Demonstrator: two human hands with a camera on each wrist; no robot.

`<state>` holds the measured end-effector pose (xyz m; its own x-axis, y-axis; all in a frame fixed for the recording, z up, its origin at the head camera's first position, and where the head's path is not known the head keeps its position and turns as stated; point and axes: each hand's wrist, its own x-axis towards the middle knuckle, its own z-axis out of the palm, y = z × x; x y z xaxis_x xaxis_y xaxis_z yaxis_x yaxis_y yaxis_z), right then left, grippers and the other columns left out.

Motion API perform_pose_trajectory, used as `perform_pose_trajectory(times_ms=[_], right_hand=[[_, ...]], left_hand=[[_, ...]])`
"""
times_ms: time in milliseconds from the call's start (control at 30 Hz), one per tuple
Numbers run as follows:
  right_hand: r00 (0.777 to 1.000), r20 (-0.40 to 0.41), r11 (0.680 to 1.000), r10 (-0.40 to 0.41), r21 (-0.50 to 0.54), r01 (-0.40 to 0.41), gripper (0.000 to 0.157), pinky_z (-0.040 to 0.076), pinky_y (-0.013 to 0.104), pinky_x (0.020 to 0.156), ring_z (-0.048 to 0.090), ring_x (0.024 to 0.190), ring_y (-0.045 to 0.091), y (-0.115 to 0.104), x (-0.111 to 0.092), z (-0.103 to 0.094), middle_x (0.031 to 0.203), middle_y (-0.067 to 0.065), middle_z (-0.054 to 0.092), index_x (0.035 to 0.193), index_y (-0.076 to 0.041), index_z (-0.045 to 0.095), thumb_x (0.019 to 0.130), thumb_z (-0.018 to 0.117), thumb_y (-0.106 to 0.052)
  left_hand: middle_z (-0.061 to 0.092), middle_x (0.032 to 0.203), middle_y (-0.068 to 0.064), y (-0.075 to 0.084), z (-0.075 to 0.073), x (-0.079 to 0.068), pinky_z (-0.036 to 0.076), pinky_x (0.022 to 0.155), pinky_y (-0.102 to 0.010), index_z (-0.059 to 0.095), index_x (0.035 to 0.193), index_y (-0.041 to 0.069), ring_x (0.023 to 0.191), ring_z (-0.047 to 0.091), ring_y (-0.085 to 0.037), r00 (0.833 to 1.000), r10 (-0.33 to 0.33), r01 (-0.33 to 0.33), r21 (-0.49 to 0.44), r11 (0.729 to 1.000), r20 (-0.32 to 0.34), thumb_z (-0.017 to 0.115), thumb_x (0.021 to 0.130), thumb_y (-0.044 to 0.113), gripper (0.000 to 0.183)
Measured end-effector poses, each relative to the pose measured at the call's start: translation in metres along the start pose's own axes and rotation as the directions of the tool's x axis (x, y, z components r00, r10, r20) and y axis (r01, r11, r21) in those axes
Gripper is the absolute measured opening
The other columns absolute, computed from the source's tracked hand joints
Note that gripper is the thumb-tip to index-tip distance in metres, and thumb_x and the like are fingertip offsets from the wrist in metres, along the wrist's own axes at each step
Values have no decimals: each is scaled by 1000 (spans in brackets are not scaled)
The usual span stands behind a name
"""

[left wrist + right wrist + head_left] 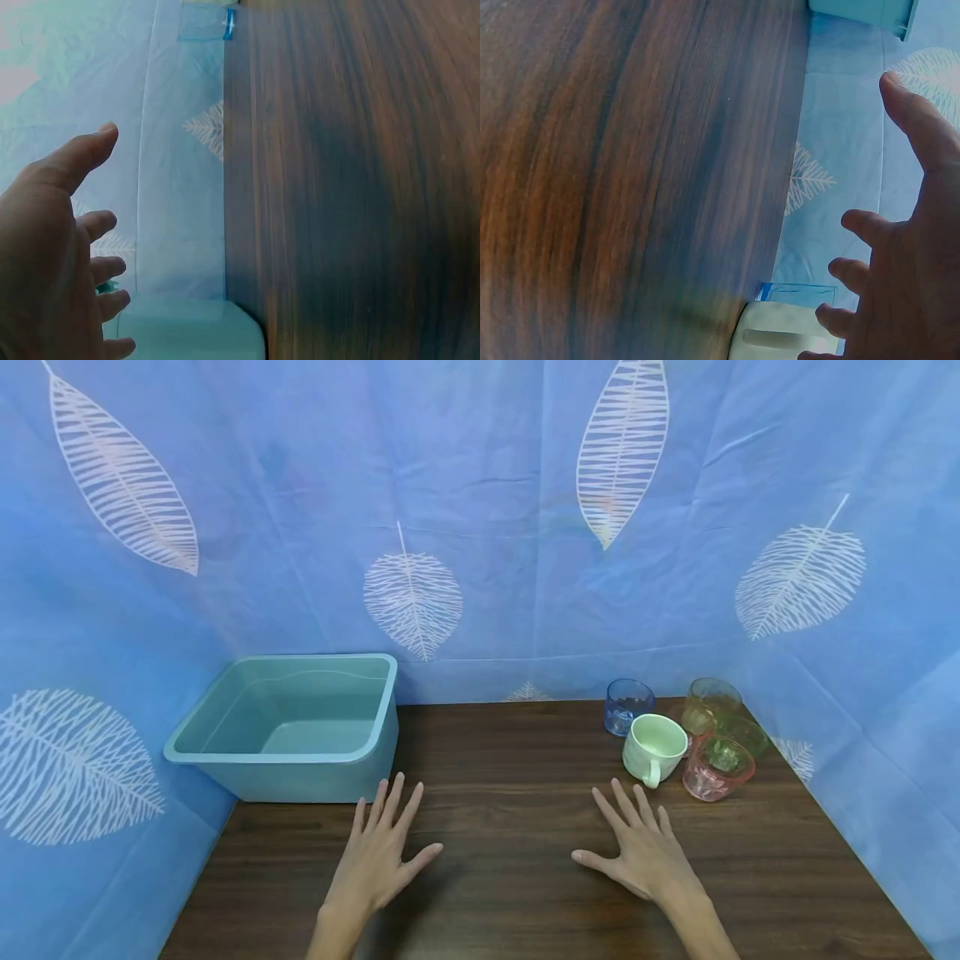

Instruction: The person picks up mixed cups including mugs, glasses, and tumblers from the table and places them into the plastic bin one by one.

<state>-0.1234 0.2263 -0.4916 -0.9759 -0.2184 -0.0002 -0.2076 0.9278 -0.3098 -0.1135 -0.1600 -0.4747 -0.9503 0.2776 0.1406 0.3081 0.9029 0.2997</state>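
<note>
My left hand (373, 860) hovers over the table with fingers spread and nothing in it, just in front of a teal plastic basin (300, 778). The basin has no contents that I can see. Fingers also spread, my right hand (641, 847) holds nothing and is nearest to a pale green mug (643, 752), whose handle points toward me. Around the mug stand a blue glass (619, 717), a pink glass (708, 781), a yellowish glass (708, 702) and a green glass (752, 737), the last partly hidden. In the right wrist view the mug (769, 349) appears below the fingers.
A dark wooden table (510, 827) carries everything, with the basin at back left and the cups at back right. Blue cloth (495, 485) with white leaf prints hangs behind the table and along both sides.
</note>
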Motion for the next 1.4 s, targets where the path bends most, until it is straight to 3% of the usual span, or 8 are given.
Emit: perform_pose_trajectory(times_ms=[233,400,500,667,800,1167,1400], right_hand=[[999,-46,1000,-22,-18,21,92,24,78,112,24,149,55,3,0,1,166,24,29,159,-13,42,90,65,-69],[997,-77,1000,-23,-12,22,81,27,77,111,28,147,55,4,-2,-1,161,26,37,155,-10,48,95,63,-63],[993,-111,999,-36,-20,34,76,32,75,110,33,145,54,6,-1,-2,156,27,43,151,-7,53,97,64,-58],[973,-213,995,-91,-55,82,68,44,68,103,47,137,52,9,2,-4,144,26,56,142,-2,61,96,69,-52],[961,-252,993,-111,-70,96,64,49,64,100,54,131,49,12,4,-6,139,25,61,138,0,63,96,71,-47],[960,-265,994,-92,-76,75,60,51,62,98,59,125,46,16,5,-8,135,23,63,135,2,65,95,74,-42],[949,-298,993,-108,-82,87,57,53,60,95,62,119,44,18,7,-9,131,23,65,132,2,67,94,77,-39]], left_hand=[[32,166,-18,-7,-8,0,26,119,-65,39,161,11,153,28,-42,999,22,-21,12,1000,-34,63,100,50,76],[56,147,-21,-12,-19,2,42,111,-61,53,149,3,137,52,-42,984,102,-104,-2,995,-147,77,95,31,66],[67,131,-19,-18,-28,6,52,100,-56,62,139,-1,120,65,-38,952,172,-167,42,985,-252,82,90,25,59],[71,118,-20,-32,-46,15,57,87,-55,69,126,-5,104,70,-38,879,256,-238,96,967,-403,83,87,16,46],[71,115,-22,-41,-58,21,58,85,-56,69,124,-6,102,70,-40,858,259,-240,100,966,-443,81,86,11,43],[70,111,-22,-51,-76,36,59,75,-54,70,120,-7,95,71,-40,837,270,-259,89,962,-476,81,85,4,38],[70,113,-24,-58,-82,48,59,79,-55,70,121,-7,100,69,-41,853,244,-233,83,969,-461,79,88,6,36]])
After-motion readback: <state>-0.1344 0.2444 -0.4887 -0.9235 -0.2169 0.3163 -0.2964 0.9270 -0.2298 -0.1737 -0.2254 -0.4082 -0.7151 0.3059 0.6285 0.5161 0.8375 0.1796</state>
